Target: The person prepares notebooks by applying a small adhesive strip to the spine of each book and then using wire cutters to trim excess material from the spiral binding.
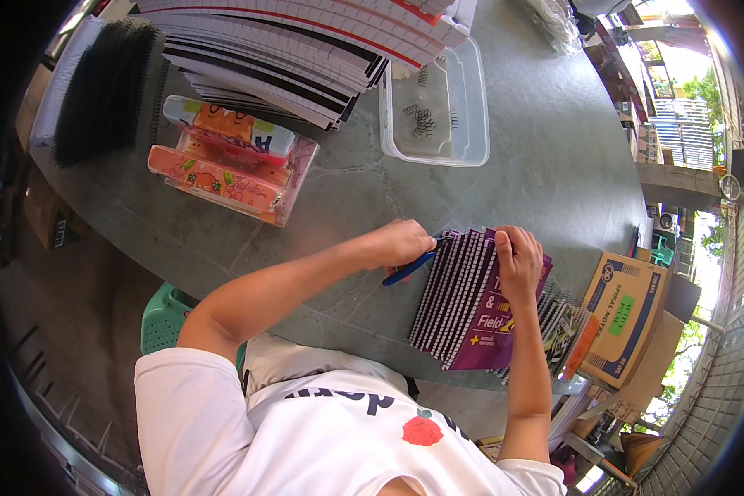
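Note:
My left hand (pixel 401 242) is closed on a blue-handled tool (pixel 408 268), apparently pliers, whose tip meets the spiral edge of a fanned stack of purple spiral notebooks (pixel 471 306) on the grey table (pixel 347 190). Fingers spread, my right hand (pixel 517 263) lies flat on the top purple cover, pressing the stack down. The tool's jaws are hidden behind my left hand and the notebook edges.
A clear plastic tub (pixel 438 107) with loose wire coils stands behind the notebooks. A big fanned pile of notebooks (pixel 306 50), shrink-wrapped colourful packs (pixel 223 165) and black spiral bindings (pixel 99 91) fill the far left. A cardboard box (pixel 628 318) sits right; a green stool (pixel 164 318) stands below.

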`<control>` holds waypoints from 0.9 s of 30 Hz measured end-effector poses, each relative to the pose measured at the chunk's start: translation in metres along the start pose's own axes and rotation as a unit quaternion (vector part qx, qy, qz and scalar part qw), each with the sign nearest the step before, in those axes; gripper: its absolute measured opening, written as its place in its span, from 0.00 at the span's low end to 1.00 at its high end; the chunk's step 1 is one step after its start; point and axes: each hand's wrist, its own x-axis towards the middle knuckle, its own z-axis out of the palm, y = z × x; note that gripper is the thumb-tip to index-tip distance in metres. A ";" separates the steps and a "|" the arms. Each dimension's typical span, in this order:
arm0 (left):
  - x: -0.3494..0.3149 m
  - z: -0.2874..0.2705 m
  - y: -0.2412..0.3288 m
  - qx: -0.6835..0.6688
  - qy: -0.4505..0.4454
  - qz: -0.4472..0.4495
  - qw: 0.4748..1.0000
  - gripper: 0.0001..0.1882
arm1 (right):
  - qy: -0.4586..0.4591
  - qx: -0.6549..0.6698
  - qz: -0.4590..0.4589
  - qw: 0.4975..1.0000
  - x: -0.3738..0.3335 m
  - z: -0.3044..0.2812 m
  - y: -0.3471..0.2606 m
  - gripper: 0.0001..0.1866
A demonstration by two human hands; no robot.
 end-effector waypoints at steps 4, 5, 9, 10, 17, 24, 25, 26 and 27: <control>0.006 -0.003 -0.005 -0.035 -0.035 -0.013 0.999 0.19 | 0.002 -0.001 -0.002 1.000 0.000 0.000 -0.002 0.23; 0.007 -0.004 -0.007 -0.058 -0.046 -0.020 0.997 0.19 | 0.003 -0.002 -0.003 1.000 0.000 0.000 -0.002 0.23; 0.006 -0.009 -0.001 -0.062 -0.058 -0.052 0.995 0.18 | 0.000 0.000 -0.001 1.000 0.000 0.000 0.000 0.22; 0.006 -0.010 -0.001 -0.060 -0.060 -0.054 0.995 0.18 | 0.002 0.001 -0.003 1.000 0.000 0.001 0.000 0.22; -0.005 0.021 -0.003 0.215 0.074 0.088 0.970 0.16 | 0.002 0.000 -0.006 1.000 0.001 0.001 0.000 0.23; -0.007 0.009 -0.007 0.193 0.085 0.113 0.971 0.17 | -0.002 0.000 -0.001 1.000 0.000 0.000 0.000 0.22; -0.008 0.003 -0.005 0.020 -0.015 0.022 0.999 0.18 | -0.002 0.000 0.000 1.000 0.000 0.000 0.000 0.22; -0.007 0.002 -0.009 -0.091 -0.049 0.005 0.995 0.19 | -0.001 0.001 0.000 1.000 -0.001 0.000 0.000 0.22; -0.008 0.003 -0.010 -0.091 -0.049 0.005 0.995 0.19 | -0.002 0.000 0.001 1.000 0.000 0.000 0.000 0.22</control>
